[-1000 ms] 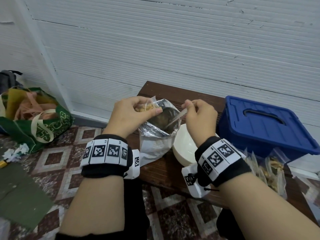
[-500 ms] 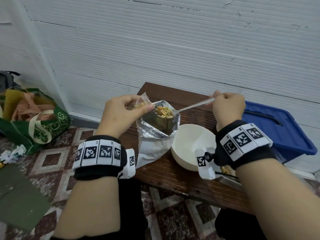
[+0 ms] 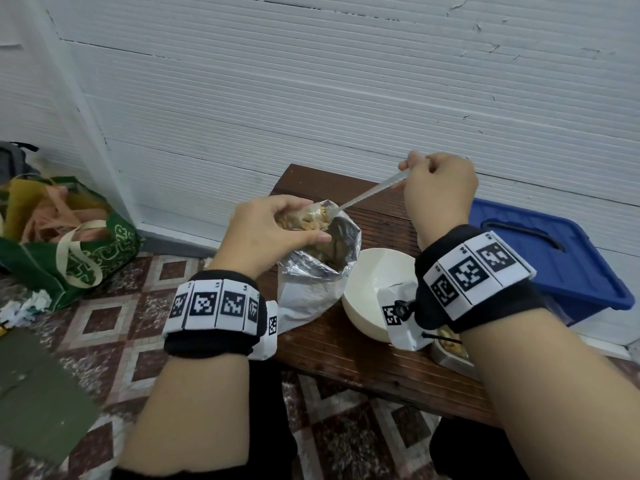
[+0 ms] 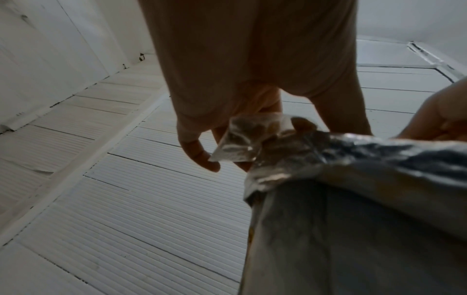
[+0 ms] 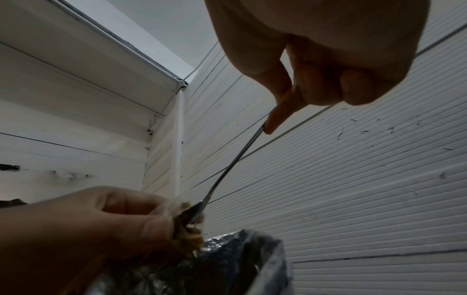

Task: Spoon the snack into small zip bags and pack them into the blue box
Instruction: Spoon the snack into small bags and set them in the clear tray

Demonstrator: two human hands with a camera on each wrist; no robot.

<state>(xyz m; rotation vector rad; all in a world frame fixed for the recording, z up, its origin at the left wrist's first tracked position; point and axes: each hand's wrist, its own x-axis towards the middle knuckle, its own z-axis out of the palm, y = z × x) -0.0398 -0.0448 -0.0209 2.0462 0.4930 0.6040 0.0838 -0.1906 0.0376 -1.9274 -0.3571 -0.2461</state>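
Note:
My left hand (image 3: 277,226) pinches a small clear zip bag (image 3: 313,218) part-filled with yellow snack, just above the mouth of the open foil snack pouch (image 3: 317,275). In the left wrist view the zip bag (image 4: 242,139) hangs between the fingers over the foil pouch (image 4: 353,199). My right hand (image 3: 438,192) grips the handle of a metal spoon (image 3: 370,194), raised and tilted down so its bowl sits in the zip bag's mouth. The right wrist view shows the spoon (image 5: 232,163) tip among snack pieces at the zip bag (image 5: 187,221). The blue box (image 3: 543,258) stands lidded at the right.
A white bowl (image 3: 367,289) sits on the brown wooden bench (image 3: 346,355) beside the pouch. A metal tray (image 3: 450,355) with snack lies under my right wrist. A green shopping bag (image 3: 65,244) stands on the tiled floor at the left. A white ribbed wall is behind.
The spoon came up out of the foil pouch loaded with snack, then swung over and tipped into the zip bag. My right hand rose and moved right; my left hand kept hold of the bag.

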